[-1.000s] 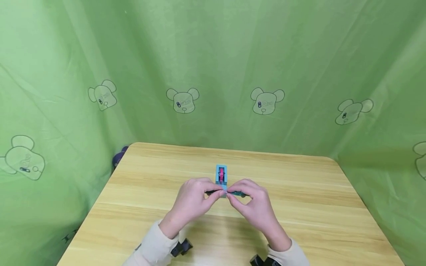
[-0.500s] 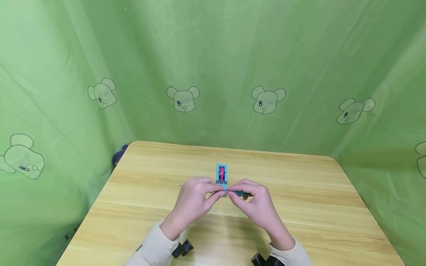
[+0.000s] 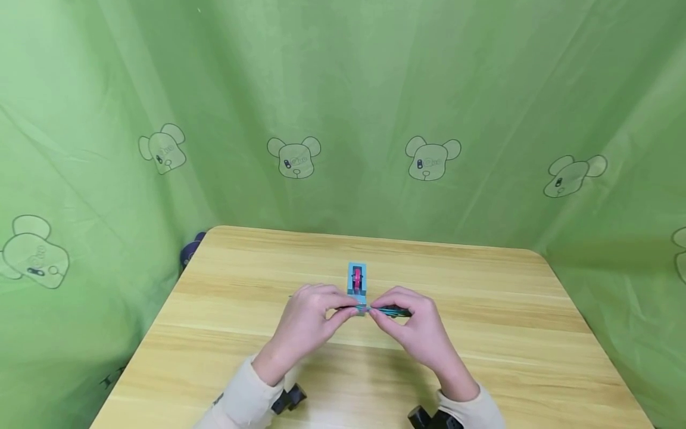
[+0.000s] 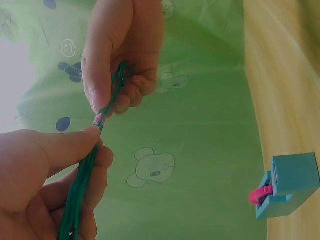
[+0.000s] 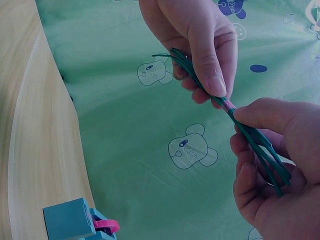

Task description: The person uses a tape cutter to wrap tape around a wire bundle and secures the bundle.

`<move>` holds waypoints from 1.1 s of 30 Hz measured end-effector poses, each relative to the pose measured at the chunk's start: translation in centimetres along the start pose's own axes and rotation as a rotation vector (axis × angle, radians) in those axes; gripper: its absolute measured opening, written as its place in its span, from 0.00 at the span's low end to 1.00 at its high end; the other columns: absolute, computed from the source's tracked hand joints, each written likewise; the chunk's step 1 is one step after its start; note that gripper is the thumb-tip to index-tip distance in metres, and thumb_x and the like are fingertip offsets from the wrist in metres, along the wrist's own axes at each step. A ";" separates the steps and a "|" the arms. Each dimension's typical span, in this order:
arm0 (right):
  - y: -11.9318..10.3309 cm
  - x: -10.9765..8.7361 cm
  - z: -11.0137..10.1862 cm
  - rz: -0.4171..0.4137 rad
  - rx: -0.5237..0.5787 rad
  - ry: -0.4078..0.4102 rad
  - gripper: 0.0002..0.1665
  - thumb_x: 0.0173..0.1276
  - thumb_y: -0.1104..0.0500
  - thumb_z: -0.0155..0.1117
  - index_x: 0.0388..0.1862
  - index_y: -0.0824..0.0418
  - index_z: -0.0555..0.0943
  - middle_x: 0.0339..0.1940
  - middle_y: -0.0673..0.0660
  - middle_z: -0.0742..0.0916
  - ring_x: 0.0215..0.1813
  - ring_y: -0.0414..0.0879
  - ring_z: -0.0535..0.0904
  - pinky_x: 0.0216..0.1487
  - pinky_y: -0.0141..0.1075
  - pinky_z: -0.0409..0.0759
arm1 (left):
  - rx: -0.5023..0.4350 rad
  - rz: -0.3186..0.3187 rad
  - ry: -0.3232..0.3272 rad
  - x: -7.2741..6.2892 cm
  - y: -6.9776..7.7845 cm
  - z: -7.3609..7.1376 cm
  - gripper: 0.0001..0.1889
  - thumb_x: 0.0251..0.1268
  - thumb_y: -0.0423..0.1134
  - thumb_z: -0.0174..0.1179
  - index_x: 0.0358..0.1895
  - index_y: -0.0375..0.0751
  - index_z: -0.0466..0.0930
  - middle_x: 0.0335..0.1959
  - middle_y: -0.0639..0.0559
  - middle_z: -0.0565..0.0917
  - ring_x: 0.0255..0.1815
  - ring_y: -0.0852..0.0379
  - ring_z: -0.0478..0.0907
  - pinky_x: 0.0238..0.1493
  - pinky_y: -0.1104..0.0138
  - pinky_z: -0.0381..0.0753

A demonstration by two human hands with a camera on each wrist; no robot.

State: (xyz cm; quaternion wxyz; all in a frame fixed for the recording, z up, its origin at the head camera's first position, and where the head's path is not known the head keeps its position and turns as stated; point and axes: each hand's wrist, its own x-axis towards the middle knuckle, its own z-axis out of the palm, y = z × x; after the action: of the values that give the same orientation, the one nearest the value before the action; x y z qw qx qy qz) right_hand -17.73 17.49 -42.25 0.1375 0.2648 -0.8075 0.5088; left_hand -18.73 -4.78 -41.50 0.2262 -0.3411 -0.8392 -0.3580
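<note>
A bundle of thin green strands (image 4: 75, 200) stretches between both hands, with a narrow pinkish band (image 5: 228, 105) wrapped round its middle. On one side of the band my left hand (image 3: 308, 322) pinches the strands between thumb and fingers. My right hand (image 3: 415, 325) pinches them just past the other side, and the strands' loose ends run back under its palm. Beyond the fingertips, a light blue tape dispenser (image 3: 351, 280) holds a pink roll (image 3: 357, 279). Both wrist views show the dispenser off to the side, apart from the hands.
The pale wooden table (image 3: 225, 286) has rounded far corners. A green curtain (image 3: 343, 71) printed with bear heads encloses it at the back and sides. Something dark purple (image 3: 190, 253) shows beyond the table's far left edge.
My right hand has shifted slightly to the right, so the fingertips sit a little farther apart and more of the bundle's middle shows. My left hand stays nearly in place.
</note>
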 end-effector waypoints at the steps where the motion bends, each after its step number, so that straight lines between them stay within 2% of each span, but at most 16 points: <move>1: -0.1 0.0 -0.1 0.005 0.002 0.000 0.09 0.61 0.67 0.73 0.36 0.53 0.87 0.36 0.47 0.87 0.37 0.42 0.83 0.37 0.32 0.82 | -0.007 -0.002 -0.003 0.0 -0.1 -0.1 0.07 0.59 0.43 0.72 0.40 0.51 0.91 0.36 0.64 0.87 0.35 0.69 0.81 0.44 0.64 0.78; 6: -1.4 0.1 -0.4 0.007 0.000 0.001 0.09 0.59 0.72 0.72 0.35 0.60 0.87 0.34 0.52 0.87 0.35 0.44 0.82 0.35 0.32 0.81 | -0.034 -0.017 -0.019 -0.3 -0.3 -0.4 0.07 0.61 0.43 0.70 0.40 0.50 0.91 0.37 0.63 0.87 0.38 0.67 0.82 0.45 0.65 0.80; 11: -3.3 0.3 -0.9 0.010 -0.022 0.000 0.07 0.59 0.73 0.71 0.34 0.64 0.86 0.34 0.55 0.87 0.34 0.44 0.80 0.33 0.32 0.80 | -0.052 -0.030 -0.025 -0.5 -0.5 -0.8 0.06 0.61 0.43 0.70 0.39 0.48 0.90 0.38 0.61 0.87 0.39 0.66 0.82 0.44 0.68 0.81; 19: -3.2 0.1 -1.4 0.036 0.014 0.003 0.07 0.60 0.73 0.71 0.34 0.63 0.86 0.34 0.56 0.87 0.35 0.43 0.80 0.32 0.32 0.79 | -0.076 -0.026 -0.005 -0.7 -1.0 -1.1 0.08 0.61 0.43 0.70 0.39 0.46 0.90 0.36 0.62 0.87 0.38 0.66 0.82 0.43 0.68 0.81; 24: -3.1 -0.1 -1.5 0.039 0.038 0.007 0.07 0.60 0.73 0.71 0.34 0.65 0.86 0.34 0.56 0.87 0.35 0.44 0.80 0.35 0.32 0.80 | -0.071 -0.033 -0.001 -0.9 -1.1 -1.2 0.07 0.60 0.42 0.71 0.40 0.47 0.90 0.37 0.61 0.87 0.38 0.65 0.82 0.43 0.68 0.81; 33: -2.9 -0.4 -1.6 0.036 0.038 0.019 0.07 0.60 0.74 0.70 0.34 0.64 0.86 0.34 0.57 0.87 0.35 0.44 0.81 0.35 0.31 0.81 | -0.076 -0.045 -0.001 -1.0 -1.2 -1.3 0.06 0.60 0.41 0.71 0.39 0.45 0.90 0.36 0.61 0.87 0.38 0.65 0.82 0.43 0.67 0.81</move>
State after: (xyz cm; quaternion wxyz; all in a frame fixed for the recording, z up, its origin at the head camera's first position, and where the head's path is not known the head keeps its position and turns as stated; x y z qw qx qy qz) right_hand -15.85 18.05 -39.56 0.1308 0.2482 -0.8009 0.5290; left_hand -18.76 -6.75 -41.82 0.2046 -0.3309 -0.8324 -0.3946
